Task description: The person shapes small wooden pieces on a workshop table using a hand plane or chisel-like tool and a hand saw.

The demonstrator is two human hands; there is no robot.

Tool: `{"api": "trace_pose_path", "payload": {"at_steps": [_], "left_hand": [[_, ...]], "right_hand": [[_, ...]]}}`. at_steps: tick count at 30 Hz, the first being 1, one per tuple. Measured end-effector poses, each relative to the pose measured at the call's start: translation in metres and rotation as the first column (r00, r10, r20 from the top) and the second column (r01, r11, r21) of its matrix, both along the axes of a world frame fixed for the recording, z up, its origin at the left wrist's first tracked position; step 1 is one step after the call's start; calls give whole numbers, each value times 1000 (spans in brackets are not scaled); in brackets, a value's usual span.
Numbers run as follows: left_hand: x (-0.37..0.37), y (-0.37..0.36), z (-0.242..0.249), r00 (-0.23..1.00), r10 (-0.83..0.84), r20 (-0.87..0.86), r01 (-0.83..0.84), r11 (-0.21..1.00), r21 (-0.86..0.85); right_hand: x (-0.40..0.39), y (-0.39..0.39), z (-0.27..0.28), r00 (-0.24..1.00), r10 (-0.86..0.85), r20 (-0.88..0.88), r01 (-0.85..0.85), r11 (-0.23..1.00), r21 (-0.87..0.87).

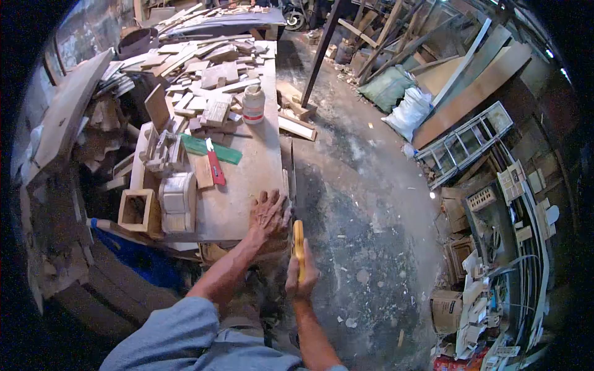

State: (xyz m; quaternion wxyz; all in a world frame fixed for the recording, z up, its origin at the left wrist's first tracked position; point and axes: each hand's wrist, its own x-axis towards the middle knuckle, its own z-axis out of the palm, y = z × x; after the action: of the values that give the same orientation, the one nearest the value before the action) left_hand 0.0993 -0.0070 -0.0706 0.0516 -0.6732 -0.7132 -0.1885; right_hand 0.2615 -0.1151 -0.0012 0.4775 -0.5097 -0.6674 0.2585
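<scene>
My right hand (301,272) is wrapped round the yellow handle of a handsaw (299,238). The saw's thin blade (293,176) points away from me, alongside the right edge of the workbench (247,173). My left hand (269,213) lies flat with fingers spread at that edge, close to the blade. By its fingertips a narrow wooden strip (285,182) sits along the edge; how far it runs under the hand is hidden. Left of this hand are a red-handled utility knife (215,164) and a green strip (213,148).
A white bottle (253,105) stands by a heap of wood offcuts (216,74). Wooden box pieces (138,210) are at the bench's left. Sacks (408,111), a metal-framed ladder-like piece (467,142) and a cardboard box (447,311) line the right side. Debris dots the floor (371,247).
</scene>
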Motion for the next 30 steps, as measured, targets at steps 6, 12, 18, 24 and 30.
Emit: {"api": "trace_pose_path", "payload": {"at_steps": [6, 12, 18, 24, 30], "left_hand": [[-8, 7, -8, 998, -47, 42, 47, 999, -6], [-10, 6, -8, 999, -45, -7, 45, 999, 7], [-19, 11, -13, 992, -98, -79, 116, 958, 261], [-6, 25, -12, 992, 90, 86, -97, 992, 81], [4, 39, 0, 966, 174, 191, -202, 969, 139]], "right_hand": [[32, -44, -40, 989, 32, -147, -45, 995, -87], [24, -44, -25, 990, 36, -136, -43, 998, -48], [31, -42, 6, 1000, 27, -2, -26, 999, 29], [29, -51, 9, 991, 68, -117, -76, 995, -67], [29, -54, 22, 999, 27, -39, -29, 999, -45]]}}
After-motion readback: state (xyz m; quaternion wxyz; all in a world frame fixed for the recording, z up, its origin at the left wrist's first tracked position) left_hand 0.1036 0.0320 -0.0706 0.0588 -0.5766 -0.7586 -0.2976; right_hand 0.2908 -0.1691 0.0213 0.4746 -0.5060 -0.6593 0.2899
